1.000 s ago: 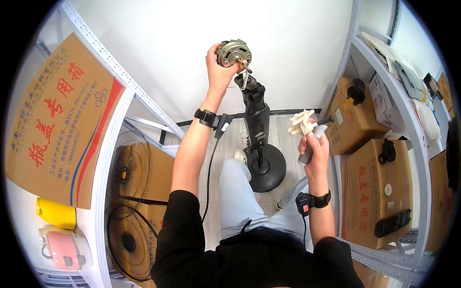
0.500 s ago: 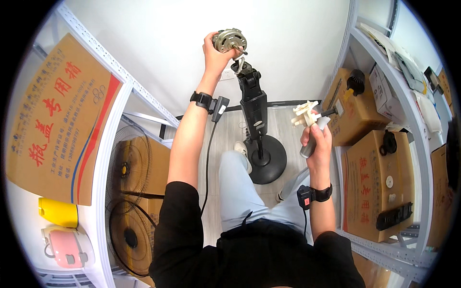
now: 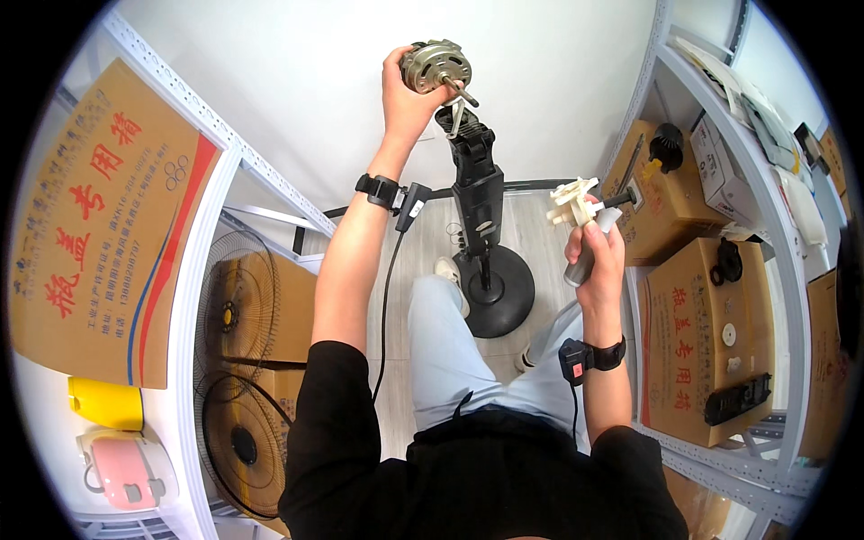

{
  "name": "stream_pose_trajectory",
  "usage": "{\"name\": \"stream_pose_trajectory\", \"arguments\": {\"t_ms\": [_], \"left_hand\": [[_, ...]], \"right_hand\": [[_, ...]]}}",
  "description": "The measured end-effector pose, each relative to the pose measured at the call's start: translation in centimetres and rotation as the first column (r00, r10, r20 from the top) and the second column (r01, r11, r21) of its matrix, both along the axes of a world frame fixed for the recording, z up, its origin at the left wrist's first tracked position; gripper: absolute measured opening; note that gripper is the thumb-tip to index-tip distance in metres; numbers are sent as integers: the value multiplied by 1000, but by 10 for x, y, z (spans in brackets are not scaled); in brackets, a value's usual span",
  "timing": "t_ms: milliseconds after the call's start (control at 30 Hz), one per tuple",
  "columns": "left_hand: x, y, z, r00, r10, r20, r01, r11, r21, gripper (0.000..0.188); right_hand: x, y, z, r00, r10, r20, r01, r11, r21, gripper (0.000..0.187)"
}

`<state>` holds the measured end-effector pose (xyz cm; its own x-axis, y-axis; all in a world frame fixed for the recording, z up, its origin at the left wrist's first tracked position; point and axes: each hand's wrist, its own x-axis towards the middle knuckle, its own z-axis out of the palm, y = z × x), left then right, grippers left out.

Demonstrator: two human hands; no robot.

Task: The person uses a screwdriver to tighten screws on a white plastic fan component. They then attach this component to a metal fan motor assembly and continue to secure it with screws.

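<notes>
From the head view, you are holding parts in both hands.
Your left hand (image 3: 407,106) is curling around the metal motor (image 3: 436,67), at the far end of the black stand (image 3: 477,193); your right hand (image 3: 601,266), nearer and rightward, is clutching a cream plastic part (image 3: 572,203) and a grey handle (image 3: 579,270), apparently a tool's.

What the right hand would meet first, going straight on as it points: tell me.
Past the cream part it holds, the right hand would probably meet the wall, though depth is unclear.
</notes>
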<state>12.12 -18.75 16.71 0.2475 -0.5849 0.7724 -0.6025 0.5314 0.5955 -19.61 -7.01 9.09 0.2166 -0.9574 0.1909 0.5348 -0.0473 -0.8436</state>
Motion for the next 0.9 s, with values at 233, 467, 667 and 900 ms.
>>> {"name": "stream_pose_trajectory", "arguments": {"t_ms": [233,467,667,900], "left_hand": [[9,-3,-3,999,-16,-49,19,998,60,87],[4,7,0,1000,19,-13,-18,996,88,87],[4,14,7,999,30,-22,-25,985,171,87],[13,10,1,998,18,-68,-4,980,200,95]], "right_hand": [[28,-4,17,998,-46,-39,44,998,-34,47],[61,-33,49,996,-64,-61,53,984,-168,49],[75,-69,49,989,91,120,-74,988,-139,51],[87,-89,45,965,240,105,-224,964,-144,62]]}}
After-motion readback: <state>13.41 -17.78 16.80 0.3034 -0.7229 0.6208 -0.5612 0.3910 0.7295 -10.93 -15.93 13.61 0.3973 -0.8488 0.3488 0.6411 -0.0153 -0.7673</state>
